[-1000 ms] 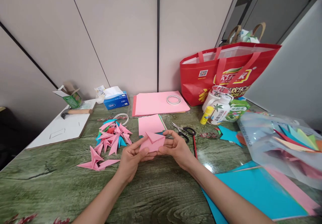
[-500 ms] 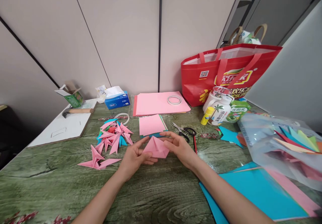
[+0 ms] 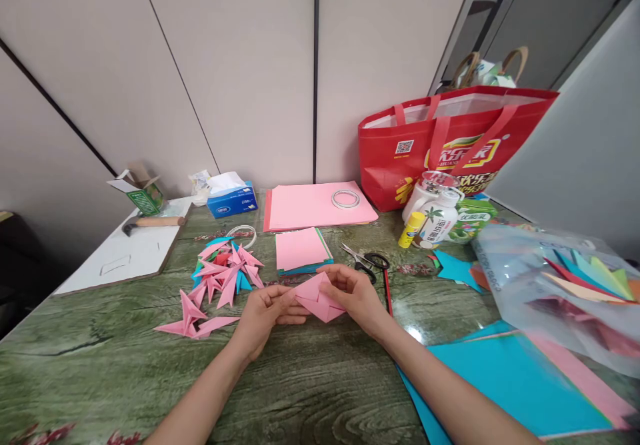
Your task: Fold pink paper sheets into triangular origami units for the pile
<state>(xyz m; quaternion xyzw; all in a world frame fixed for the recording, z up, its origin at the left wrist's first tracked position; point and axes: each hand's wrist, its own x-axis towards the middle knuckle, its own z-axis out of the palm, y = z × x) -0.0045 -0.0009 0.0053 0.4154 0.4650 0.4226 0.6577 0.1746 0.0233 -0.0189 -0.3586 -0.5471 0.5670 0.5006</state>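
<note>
Fingers [image 3: 287, 300] of the left hand [image 3: 257, 317] pinch one corner of a folded pink paper [image 3: 317, 302], while those of the right hand [image 3: 361, 300] grip its opposite side, thumb on top; it sits between the hands, above the table [image 3: 300, 385]. Thin and matte, it is creased into a diamond-like shape. Spiky pink and blue folded pieces [image 3: 227, 273] lie to the left. Just beyond are square-cut sheets [image 3: 303, 248] and black-handled scissors [image 3: 376, 260]. Open room over wood grain spreads between the forearms [image 3: 213, 382]; large blue sheets [image 3: 510, 378] run their edge beneath the right one.
</note>
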